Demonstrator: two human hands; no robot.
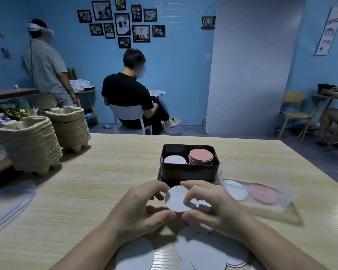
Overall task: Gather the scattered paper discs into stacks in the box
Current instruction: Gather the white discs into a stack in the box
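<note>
Just before the black rectangular box [189, 172], the left hand [142, 209] and right hand [213, 207] pinch a few round white paper discs [176, 201] by the edges above the pale wooden bench [105, 172]. Inside the box sit a white stack [174, 159] and a pink stack [201, 155]; loose white discs [207, 254] lie below the wrists.

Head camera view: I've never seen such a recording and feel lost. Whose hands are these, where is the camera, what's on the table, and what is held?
No machine here: a person wears the camera on the head, looking down at their own hands. The left hand and right hand together hold a white disc by its edge. Behind it on the table stands a black box with a white stack and a pink stack. Loose white discs lie nearest the person; a clear tub sits to the right.
</note>
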